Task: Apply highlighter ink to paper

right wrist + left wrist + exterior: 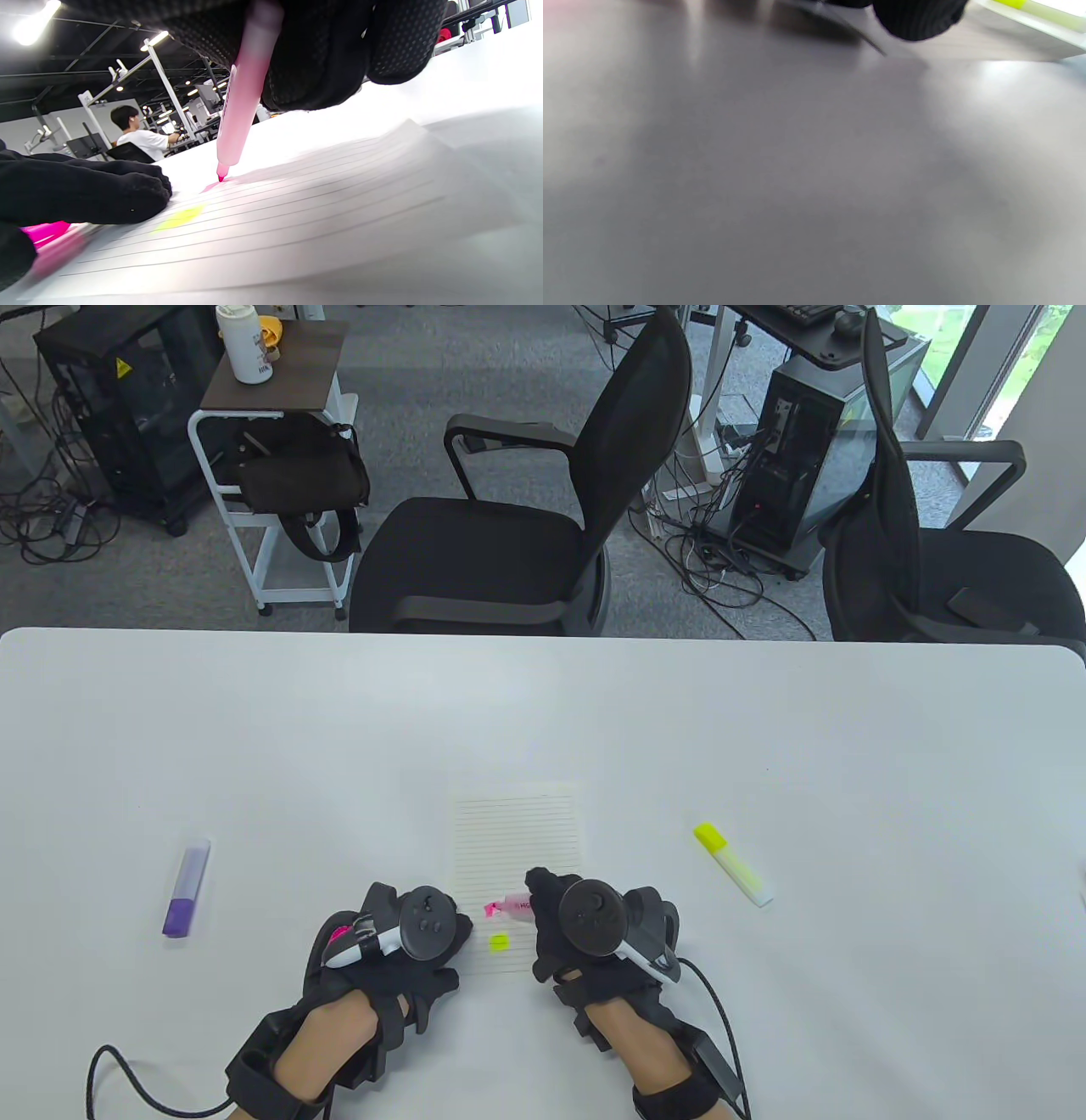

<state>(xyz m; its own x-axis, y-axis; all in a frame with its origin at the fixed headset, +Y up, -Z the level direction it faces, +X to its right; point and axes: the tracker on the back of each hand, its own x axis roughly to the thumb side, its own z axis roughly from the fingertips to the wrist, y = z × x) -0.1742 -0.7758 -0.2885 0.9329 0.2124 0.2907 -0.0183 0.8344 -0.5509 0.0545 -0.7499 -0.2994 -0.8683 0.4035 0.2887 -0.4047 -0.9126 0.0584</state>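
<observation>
- Gripping the pink highlighter (pixel 244 101), the right hand (pixel 594 929) sets its tip on the lined paper (pixel 517 848), lower centre of the desk (pixel 848 729).
- Left hand (pixel 394 942): fingers curled round a pink cap (pixel 42 233), resting on the paper's left edge.

White bench (pixel 254 729); white paper (pixel 517 831) with dark ruled lines, yellow patch (pixel 499 941), pink mark (pixel 212 186). Pink pen (pixel 242 106), purple marker (pixel 186 888), yellow marker (pixel 732 864). Black gloves; possibly pink cap (pixel 42 233), blurred.
</observation>
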